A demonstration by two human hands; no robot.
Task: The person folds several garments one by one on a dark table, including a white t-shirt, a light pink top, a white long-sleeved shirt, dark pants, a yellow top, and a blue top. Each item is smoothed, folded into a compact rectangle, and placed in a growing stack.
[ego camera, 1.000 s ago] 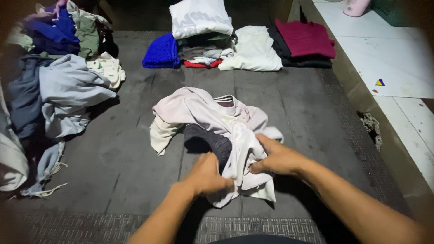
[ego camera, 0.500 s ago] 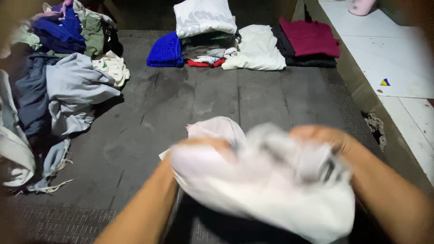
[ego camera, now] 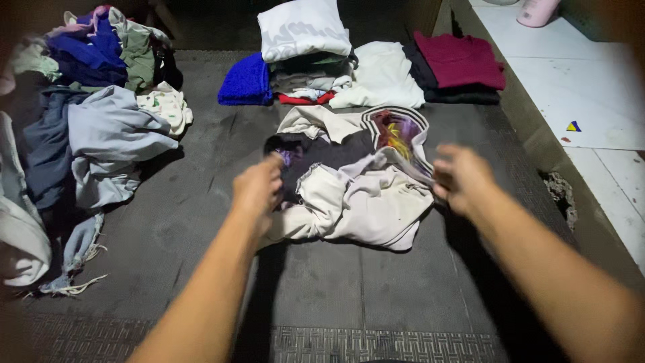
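A pale pink-and-cream garment [ego camera: 366, 202] lies crumpled and spread on the dark mat [ego camera: 195, 235], its dark inner side and a colourful print turned up. My left hand [ego camera: 259, 187] is at its left edge, fingers curled onto the dark cloth. At the garment's right edge my right hand [ego camera: 462, 176] is closed on the fabric. Both hands are motion-blurred.
Folded clothes line the far side: a blue piece [ego camera: 245, 81], a white one on a stack [ego camera: 302, 30], a cream one [ego camera: 379, 74], a maroon one [ego camera: 460, 59]. A heap of unfolded clothes [ego camera: 101, 128] lies at left. White tiles [ego camera: 591, 81] and a pink container [ego camera: 535, 12] lie right.
The garment was bunched in both hands, lifted and shaken toward me, and now lies flung out farther away and wider. My hands have moved apart to its two sides.
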